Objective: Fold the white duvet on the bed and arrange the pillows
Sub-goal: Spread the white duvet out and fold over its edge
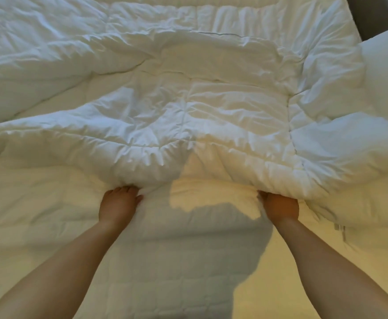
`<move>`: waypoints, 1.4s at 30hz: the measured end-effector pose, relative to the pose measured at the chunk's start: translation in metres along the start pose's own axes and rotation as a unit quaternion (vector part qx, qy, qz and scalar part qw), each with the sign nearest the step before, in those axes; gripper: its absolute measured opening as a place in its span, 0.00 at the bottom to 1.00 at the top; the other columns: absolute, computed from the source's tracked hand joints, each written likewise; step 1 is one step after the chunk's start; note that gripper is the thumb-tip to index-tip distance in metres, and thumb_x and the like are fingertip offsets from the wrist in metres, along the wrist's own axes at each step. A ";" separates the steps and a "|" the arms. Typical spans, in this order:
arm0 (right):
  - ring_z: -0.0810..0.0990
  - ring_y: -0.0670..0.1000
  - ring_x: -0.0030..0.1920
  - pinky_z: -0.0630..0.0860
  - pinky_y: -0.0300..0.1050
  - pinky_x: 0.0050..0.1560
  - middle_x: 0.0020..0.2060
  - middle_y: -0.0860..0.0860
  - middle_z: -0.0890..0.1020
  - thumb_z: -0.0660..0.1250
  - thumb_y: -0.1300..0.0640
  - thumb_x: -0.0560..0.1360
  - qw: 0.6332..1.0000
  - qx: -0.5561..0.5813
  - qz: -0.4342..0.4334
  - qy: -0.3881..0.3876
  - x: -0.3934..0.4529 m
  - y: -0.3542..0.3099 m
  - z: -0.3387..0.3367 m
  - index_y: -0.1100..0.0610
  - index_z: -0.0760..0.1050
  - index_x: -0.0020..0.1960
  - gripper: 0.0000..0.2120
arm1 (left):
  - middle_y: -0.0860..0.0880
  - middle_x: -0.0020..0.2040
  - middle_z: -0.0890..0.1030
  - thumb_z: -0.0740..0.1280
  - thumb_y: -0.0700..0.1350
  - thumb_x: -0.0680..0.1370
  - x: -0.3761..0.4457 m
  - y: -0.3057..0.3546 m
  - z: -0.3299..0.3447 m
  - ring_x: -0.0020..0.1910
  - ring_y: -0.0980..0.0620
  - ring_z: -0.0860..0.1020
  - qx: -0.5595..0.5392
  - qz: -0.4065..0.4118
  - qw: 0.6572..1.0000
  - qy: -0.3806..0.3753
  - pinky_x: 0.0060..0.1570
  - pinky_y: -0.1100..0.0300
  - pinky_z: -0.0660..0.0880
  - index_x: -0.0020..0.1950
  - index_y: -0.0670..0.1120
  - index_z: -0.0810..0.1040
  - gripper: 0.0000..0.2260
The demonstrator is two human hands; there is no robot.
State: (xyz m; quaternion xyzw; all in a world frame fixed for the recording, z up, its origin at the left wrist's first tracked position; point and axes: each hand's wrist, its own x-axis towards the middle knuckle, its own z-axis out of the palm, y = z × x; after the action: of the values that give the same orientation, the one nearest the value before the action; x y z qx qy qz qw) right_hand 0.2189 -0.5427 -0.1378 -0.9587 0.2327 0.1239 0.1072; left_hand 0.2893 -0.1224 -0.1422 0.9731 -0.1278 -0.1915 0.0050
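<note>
- Your left hand (118, 204) is clamped on the near edge of the white duvet (188, 107), fingers buried in the fabric.
- Your right hand (280, 207) is closed on that same edge, well apart from the left.
- The duvet lies rumpled across the bed, its gripped edge over the quilted mattress cover (165, 261).
- A pillow (386, 65) sits at the bed's far right corner.

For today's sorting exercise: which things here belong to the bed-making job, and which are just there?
Job: duvet; pillow; left hand and right hand, both gripping the duvet's edge.
Just there: mattress pad; dark furniture, top right.
</note>
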 end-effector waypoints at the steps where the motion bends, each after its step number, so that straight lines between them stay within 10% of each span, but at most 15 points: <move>1: 0.78 0.65 0.56 0.76 0.58 0.55 0.52 0.62 0.82 0.70 0.55 0.75 0.999 -0.013 -0.044 0.013 -0.017 0.005 -0.007 0.59 0.80 0.58 0.13 | 0.42 0.43 0.85 0.62 0.53 0.77 -0.010 -0.005 -0.001 0.39 0.40 0.82 0.000 0.020 0.999 0.025 0.38 0.51 0.75 0.49 0.43 0.82 0.15; 7: 0.77 0.47 0.26 0.59 0.34 0.26 0.26 0.43 0.76 0.62 0.43 0.70 0.983 -0.011 -0.132 -0.124 -0.191 0.080 -0.037 0.44 0.65 0.43 0.08 | 0.54 0.31 0.73 0.49 0.65 0.79 -0.112 -0.053 -0.007 0.30 0.48 0.76 -0.044 0.206 0.976 0.052 0.33 0.57 0.64 0.36 0.51 0.71 0.23; 13: 0.71 0.46 0.33 0.62 0.42 0.31 0.33 0.46 0.70 0.62 0.42 0.77 0.946 -0.069 -0.106 -0.299 -0.149 0.057 -0.053 0.46 0.63 0.31 0.19 | 0.56 0.38 0.76 0.49 0.69 0.76 -0.130 -0.039 0.005 0.40 0.49 0.78 -0.005 0.178 0.984 -0.012 0.39 0.57 0.67 0.41 0.54 0.74 0.23; 16: 0.72 0.52 0.29 0.65 0.48 0.31 0.27 0.52 0.71 0.62 0.46 0.79 0.995 0.059 -0.008 -0.080 -0.111 0.048 -0.077 0.55 0.66 0.31 0.21 | 0.53 0.42 0.79 0.55 0.62 0.76 -0.118 -0.020 -0.007 0.45 0.47 0.79 -0.048 0.122 0.991 0.018 0.46 0.51 0.73 0.45 0.52 0.77 0.18; 19: 0.77 0.64 0.47 0.72 0.55 0.47 0.45 0.63 0.79 0.62 0.53 0.76 0.961 0.123 0.163 0.187 -0.077 0.085 -0.104 0.63 0.76 0.47 0.12 | 0.47 0.44 0.80 0.55 0.55 0.77 -0.118 -0.020 -0.011 0.44 0.42 0.79 -0.086 0.040 0.994 0.060 0.44 0.47 0.73 0.46 0.47 0.79 0.17; 22: 0.72 0.63 0.65 0.68 0.56 0.62 0.67 0.61 0.72 0.65 0.54 0.74 0.974 0.028 0.222 0.032 -0.054 0.129 -0.112 0.62 0.61 0.73 0.30 | 0.38 0.46 0.80 0.56 0.49 0.74 -0.126 -0.029 -0.005 0.44 0.34 0.77 -0.058 -0.090 0.992 0.070 0.44 0.42 0.73 0.46 0.41 0.79 0.16; 25: 0.78 0.60 0.59 0.70 0.51 0.54 0.60 0.60 0.78 0.60 0.47 0.78 0.972 -0.115 0.144 -0.146 -0.050 0.140 -0.106 0.60 0.62 0.70 0.26 | 0.36 0.46 0.79 0.56 0.48 0.72 -0.126 -0.028 0.004 0.43 0.32 0.76 -0.033 -0.120 0.991 0.044 0.43 0.41 0.73 0.47 0.40 0.79 0.16; 30: 0.77 0.64 0.48 0.72 0.53 0.45 0.46 0.60 0.78 0.58 0.54 0.80 0.964 0.086 0.252 0.003 -0.131 0.186 -0.149 0.62 0.69 0.57 0.11 | 0.31 0.43 0.75 0.66 0.42 0.75 -0.111 -0.010 -0.009 0.42 0.29 0.75 -0.033 -0.167 0.985 0.033 0.42 0.38 0.73 0.46 0.37 0.76 0.07; 35: 0.75 0.63 0.54 0.71 0.54 0.54 0.56 0.64 0.76 0.58 0.62 0.79 0.891 0.112 0.440 -0.009 -0.199 0.241 -0.158 0.63 0.71 0.63 0.14 | 0.31 0.41 0.72 0.50 0.51 0.76 -0.093 -0.033 0.033 0.41 0.31 0.72 0.034 -0.092 0.994 -0.047 0.39 0.38 0.68 0.47 0.34 0.77 0.24; 42: 0.74 0.63 0.59 0.69 0.60 0.61 0.59 0.57 0.76 0.59 0.46 0.72 0.938 0.094 0.328 0.059 -0.111 0.179 -0.138 0.56 0.66 0.67 0.26 | 0.34 0.55 0.75 0.51 0.54 0.76 -0.075 -0.019 0.028 0.54 0.35 0.74 0.023 -0.143 0.982 -0.119 0.55 0.44 0.73 0.58 0.40 0.76 0.23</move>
State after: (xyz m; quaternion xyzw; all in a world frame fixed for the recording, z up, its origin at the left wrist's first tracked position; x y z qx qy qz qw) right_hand 0.0647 -0.6878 -0.0019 -0.8203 0.5507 0.0731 0.1364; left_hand 0.2163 -0.0840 -0.1412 0.9516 0.0089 -0.3013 -0.0602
